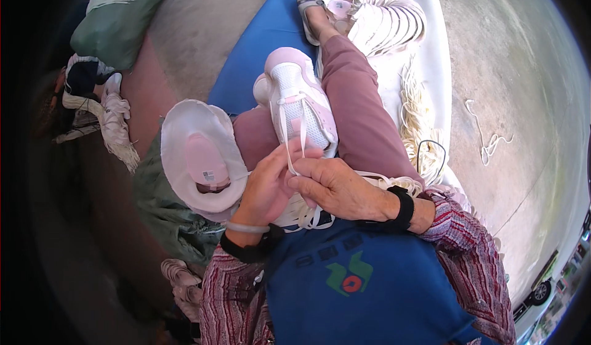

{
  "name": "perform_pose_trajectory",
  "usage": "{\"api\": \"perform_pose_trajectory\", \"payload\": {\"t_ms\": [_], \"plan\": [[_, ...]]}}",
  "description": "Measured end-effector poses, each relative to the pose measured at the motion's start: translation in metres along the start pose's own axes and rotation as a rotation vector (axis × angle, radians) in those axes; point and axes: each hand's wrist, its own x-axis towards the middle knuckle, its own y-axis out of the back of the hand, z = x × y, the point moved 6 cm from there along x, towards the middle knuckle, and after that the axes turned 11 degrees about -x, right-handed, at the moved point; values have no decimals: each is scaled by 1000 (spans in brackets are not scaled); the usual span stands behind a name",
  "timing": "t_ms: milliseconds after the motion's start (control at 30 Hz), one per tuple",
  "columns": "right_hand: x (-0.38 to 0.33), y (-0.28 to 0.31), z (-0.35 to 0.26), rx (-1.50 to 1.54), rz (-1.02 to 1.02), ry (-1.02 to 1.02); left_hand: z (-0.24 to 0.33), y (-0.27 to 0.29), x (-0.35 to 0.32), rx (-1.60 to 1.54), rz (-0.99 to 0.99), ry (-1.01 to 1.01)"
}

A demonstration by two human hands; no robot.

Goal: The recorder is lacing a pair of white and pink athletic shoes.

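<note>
Between my legs lies a white and pink shoe upper (298,98), with a white shoelace (284,123) threaded through its top and drawn toward me. My right hand (338,188) is closed, pinching the lace between thumb and forefinger. Right beside it, my left hand (265,185) has its palm turned up and its fingers bent around the lace; the other hand partly hides those fingers. Loose white laces (308,215) lie in my lap under both hands. Close to my left hand rests another white upper (169,151) with a pink inside.
Beyond my foot is a curved row of nested white uppers (394,12). A bundle of cream laces (412,105) lies on the white sheet (438,55) at right. One stray lace (486,142) is on the floor. Green sacks (117,37) and more uppers (114,117) sit at left.
</note>
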Motion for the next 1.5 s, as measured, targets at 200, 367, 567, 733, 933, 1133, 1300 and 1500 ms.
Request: {"api": "perform_pose_trajectory", "payload": {"t_ms": [200, 367, 567, 733, 933, 1133, 1300, 1500], "plan": [[-9, 18, -9, -217, -6, 153, -7, 3, 11, -322, -168, 6], [-17, 62, -13, -223, 274, 289, 15, 31, -19, 50, -19, -173], [-29, 96, 30, 185, 294, -282, 49, 71, -99, 67, -97, -367], [-28, 114, 41, -148, 386, -370, 81, 139, -177, -440, -231, -776], [-35, 112, 20, 189, 258, -290, 108, 199, -244, -531, -63, -1011], [-29, 85, -18, 132, 154, -234, 127, 209, -284, -481, -46, -1248], [-15, 22, -49, -185, -156, -53, 93, 167, -215, -56, 147, -880], [-3, -36, -72, -481, -258, 314, 68, 33, -61, 655, 141, -464]]}}
